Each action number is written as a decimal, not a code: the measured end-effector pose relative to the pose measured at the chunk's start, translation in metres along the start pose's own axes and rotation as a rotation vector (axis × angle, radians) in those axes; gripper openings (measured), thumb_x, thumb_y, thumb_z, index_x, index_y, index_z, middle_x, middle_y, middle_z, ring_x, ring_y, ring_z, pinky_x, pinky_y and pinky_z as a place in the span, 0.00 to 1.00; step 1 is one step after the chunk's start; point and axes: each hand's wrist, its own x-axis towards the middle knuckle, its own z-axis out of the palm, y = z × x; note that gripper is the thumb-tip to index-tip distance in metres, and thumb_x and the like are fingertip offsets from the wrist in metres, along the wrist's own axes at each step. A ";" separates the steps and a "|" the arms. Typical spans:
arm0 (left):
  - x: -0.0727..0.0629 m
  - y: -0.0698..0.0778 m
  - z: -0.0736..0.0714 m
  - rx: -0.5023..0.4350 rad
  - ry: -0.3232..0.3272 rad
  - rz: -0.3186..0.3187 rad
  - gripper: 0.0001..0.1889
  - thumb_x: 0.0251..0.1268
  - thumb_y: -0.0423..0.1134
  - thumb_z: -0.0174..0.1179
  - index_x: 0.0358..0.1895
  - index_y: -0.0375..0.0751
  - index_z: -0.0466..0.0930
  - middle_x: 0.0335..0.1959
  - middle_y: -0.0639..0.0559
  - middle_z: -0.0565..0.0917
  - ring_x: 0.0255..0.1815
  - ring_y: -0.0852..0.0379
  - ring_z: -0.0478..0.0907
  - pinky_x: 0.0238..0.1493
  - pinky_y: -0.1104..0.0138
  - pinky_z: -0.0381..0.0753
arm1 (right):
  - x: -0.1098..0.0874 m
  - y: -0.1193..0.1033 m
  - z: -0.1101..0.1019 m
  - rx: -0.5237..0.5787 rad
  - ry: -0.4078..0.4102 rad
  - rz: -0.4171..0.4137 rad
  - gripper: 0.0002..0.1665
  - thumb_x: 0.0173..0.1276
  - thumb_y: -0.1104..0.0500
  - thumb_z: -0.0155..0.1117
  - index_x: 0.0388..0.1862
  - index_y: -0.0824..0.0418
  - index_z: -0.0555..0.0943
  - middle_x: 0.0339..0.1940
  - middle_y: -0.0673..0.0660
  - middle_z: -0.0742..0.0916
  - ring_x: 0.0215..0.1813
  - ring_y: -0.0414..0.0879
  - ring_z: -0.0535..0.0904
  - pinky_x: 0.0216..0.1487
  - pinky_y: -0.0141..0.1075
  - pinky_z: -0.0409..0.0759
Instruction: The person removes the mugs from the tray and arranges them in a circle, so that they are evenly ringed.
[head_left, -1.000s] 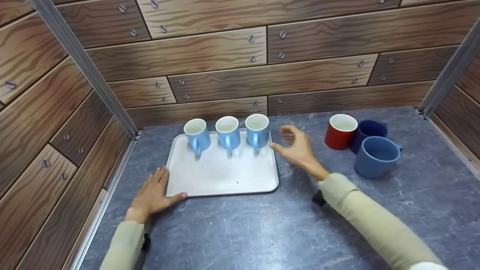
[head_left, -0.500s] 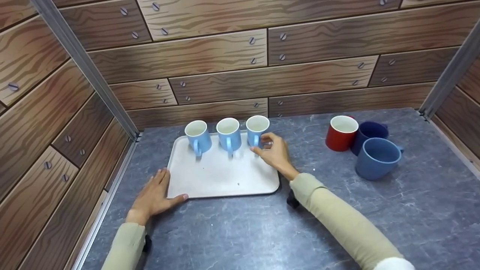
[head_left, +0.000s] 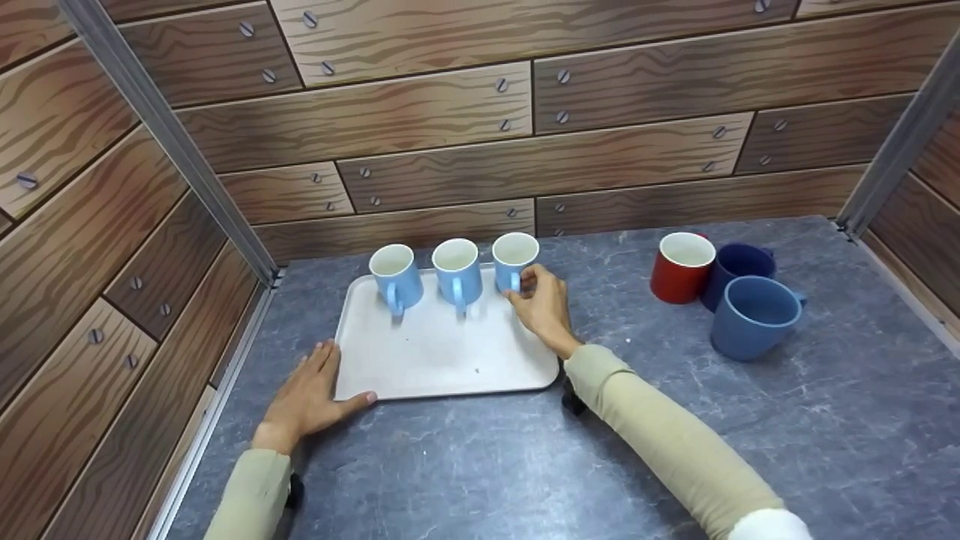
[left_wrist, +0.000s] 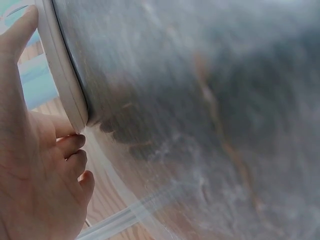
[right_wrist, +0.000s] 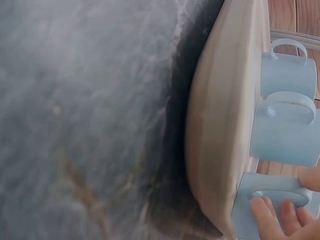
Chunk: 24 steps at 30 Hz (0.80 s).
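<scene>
Three light blue mugs with white insides stand upright in a row along the back of the white tray [head_left: 442, 360]: a left mug [head_left: 397, 281], a middle mug [head_left: 459, 277] and a right mug [head_left: 507, 274]. Their handles face the front. My right hand [head_left: 546, 309] pinches the handle of the right mug between thumb and fingers, and the right wrist view shows fingertips [right_wrist: 265, 212] at that handle. At the tray's front left corner, my left hand [head_left: 304, 394] rests with extended fingers along the side and its thumb along the front edge.
Off the tray to the right stand a red mug [head_left: 679, 274], a dark blue mug [head_left: 739, 259] and a larger blue mug [head_left: 750, 322], close together. Wood-patterned panels [head_left: 442, 157] close off the back and sides of the grey marbled table [head_left: 480, 465].
My right hand has moved left from beside the tray to the right mug, and its fingers have closed on the handle, which has turned slightly right. My left hand keeps its place.
</scene>
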 end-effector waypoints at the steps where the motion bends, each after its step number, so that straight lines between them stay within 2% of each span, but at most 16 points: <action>1: 0.000 0.000 0.000 0.001 0.000 -0.002 0.65 0.63 0.79 0.60 0.84 0.26 0.52 0.86 0.29 0.55 0.88 0.31 0.49 0.88 0.42 0.50 | 0.000 0.000 0.000 -0.004 -0.002 0.001 0.17 0.62 0.66 0.80 0.46 0.69 0.83 0.45 0.66 0.92 0.44 0.58 0.92 0.51 0.47 0.92; 5: 0.001 0.000 -0.001 0.005 0.002 -0.001 0.65 0.63 0.79 0.59 0.84 0.25 0.53 0.86 0.29 0.55 0.88 0.31 0.50 0.88 0.42 0.50 | 0.001 0.001 -0.003 -0.015 0.001 0.007 0.15 0.65 0.67 0.76 0.49 0.69 0.84 0.47 0.67 0.92 0.45 0.58 0.92 0.52 0.48 0.91; 12: 0.001 -0.001 -0.003 0.010 0.004 -0.007 0.65 0.63 0.79 0.59 0.84 0.27 0.52 0.86 0.30 0.55 0.88 0.32 0.49 0.88 0.43 0.50 | 0.003 0.003 -0.011 -0.006 0.031 0.009 0.16 0.71 0.68 0.71 0.56 0.70 0.87 0.51 0.67 0.92 0.54 0.59 0.91 0.57 0.49 0.90; 24: 0.000 0.001 -0.002 0.000 -0.022 -0.019 0.65 0.63 0.79 0.59 0.84 0.27 0.52 0.86 0.30 0.54 0.88 0.32 0.48 0.89 0.43 0.49 | 0.004 0.011 -0.017 0.051 0.074 0.035 0.16 0.72 0.68 0.72 0.57 0.70 0.88 0.51 0.68 0.92 0.54 0.61 0.92 0.57 0.50 0.91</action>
